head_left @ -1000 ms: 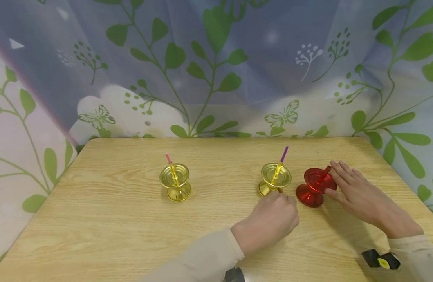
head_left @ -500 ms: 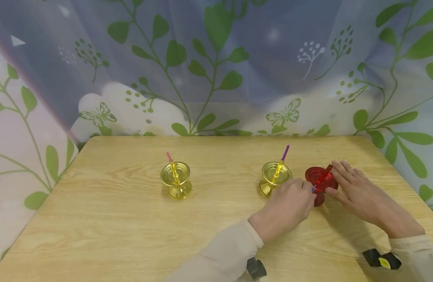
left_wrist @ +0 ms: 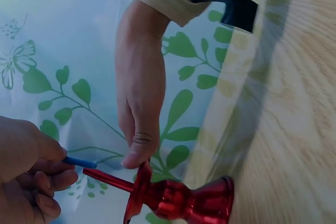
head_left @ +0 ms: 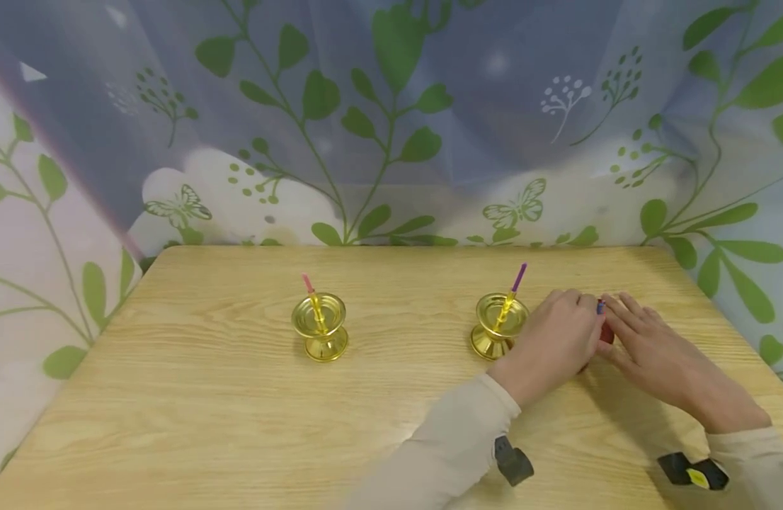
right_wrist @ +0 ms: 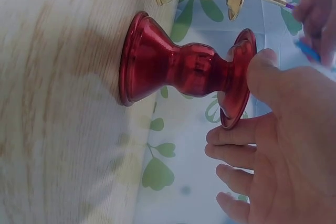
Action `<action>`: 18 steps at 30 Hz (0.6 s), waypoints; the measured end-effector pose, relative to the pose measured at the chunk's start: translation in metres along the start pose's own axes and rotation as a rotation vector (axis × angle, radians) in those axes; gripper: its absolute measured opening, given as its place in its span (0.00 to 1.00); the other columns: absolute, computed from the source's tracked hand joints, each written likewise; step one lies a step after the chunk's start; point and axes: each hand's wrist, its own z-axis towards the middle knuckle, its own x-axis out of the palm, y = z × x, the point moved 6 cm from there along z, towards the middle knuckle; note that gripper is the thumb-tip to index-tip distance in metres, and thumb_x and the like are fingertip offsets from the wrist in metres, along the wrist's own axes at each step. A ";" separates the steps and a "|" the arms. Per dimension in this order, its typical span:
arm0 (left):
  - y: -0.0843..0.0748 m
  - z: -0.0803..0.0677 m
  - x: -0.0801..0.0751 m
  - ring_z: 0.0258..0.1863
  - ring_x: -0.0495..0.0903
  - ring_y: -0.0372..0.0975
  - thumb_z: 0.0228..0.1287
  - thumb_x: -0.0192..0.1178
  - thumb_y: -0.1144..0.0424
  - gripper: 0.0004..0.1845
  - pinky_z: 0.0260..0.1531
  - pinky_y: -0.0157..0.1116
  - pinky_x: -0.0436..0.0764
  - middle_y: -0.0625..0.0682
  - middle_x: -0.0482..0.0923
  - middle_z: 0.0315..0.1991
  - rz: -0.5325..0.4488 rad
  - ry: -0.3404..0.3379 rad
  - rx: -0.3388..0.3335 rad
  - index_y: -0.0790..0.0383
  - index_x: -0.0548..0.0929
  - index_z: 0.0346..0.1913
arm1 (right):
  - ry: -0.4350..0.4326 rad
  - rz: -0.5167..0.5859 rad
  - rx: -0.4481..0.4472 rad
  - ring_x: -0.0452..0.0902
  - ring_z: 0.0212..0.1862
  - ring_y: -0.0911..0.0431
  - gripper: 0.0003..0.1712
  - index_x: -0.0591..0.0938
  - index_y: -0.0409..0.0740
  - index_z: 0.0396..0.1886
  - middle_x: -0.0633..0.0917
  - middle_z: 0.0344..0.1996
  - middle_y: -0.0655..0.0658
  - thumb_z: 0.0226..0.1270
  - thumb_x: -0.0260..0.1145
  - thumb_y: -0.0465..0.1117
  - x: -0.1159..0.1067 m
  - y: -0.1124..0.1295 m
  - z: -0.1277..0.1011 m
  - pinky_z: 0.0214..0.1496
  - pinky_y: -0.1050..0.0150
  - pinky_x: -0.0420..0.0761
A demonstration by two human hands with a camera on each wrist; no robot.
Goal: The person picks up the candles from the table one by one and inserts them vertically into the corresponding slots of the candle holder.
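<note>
A red candle holder [right_wrist: 178,69] stands on the wooden table [head_left: 238,411] with a thin red candle [left_wrist: 107,179] in its cup. My left hand [head_left: 557,338] covers most of it in the head view and pinches a thin blue candle [left_wrist: 79,162] just above the cup. On the holder's right side my right hand [head_left: 653,350] lies with straight fingers, its thumb [right_wrist: 262,72] against the cup's rim. Two gold holders stand to the left: one [head_left: 498,322] with a purple-tipped candle beside my left hand, the other [head_left: 320,326] with a pink-tipped candle.
A leaf-patterned curtain [head_left: 391,142] hangs close behind the table's far edge and along both sides. Black wrist-camera mounts [head_left: 512,460] sit on both sleeves. The right table edge [head_left: 735,333] runs near my right hand.
My left hand has moved right from the gold holder's base to the red holder, carrying the blue candle up over its cup. The right hand has stayed at the rim.
</note>
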 end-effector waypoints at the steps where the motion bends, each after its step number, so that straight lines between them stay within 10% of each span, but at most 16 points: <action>1: -0.001 0.004 -0.001 0.43 0.76 0.30 0.76 0.46 0.58 0.13 0.49 0.24 0.72 0.42 0.78 0.42 0.003 -0.002 0.001 0.55 0.81 0.48 | -0.001 -0.003 -0.007 0.32 0.75 0.38 0.40 0.53 0.23 0.71 0.54 0.70 0.23 0.77 0.50 0.51 0.000 -0.001 -0.001 0.73 0.40 0.36; 18: 0.007 0.043 -0.009 0.47 0.76 0.31 0.76 0.47 0.55 0.15 0.49 0.19 0.72 0.42 0.79 0.49 -0.169 -0.008 -0.116 0.54 0.79 0.55 | -0.006 0.025 0.005 0.30 0.75 0.40 0.40 0.50 0.32 0.75 0.51 0.73 0.27 0.77 0.51 0.51 -0.005 0.002 -0.001 0.70 0.34 0.41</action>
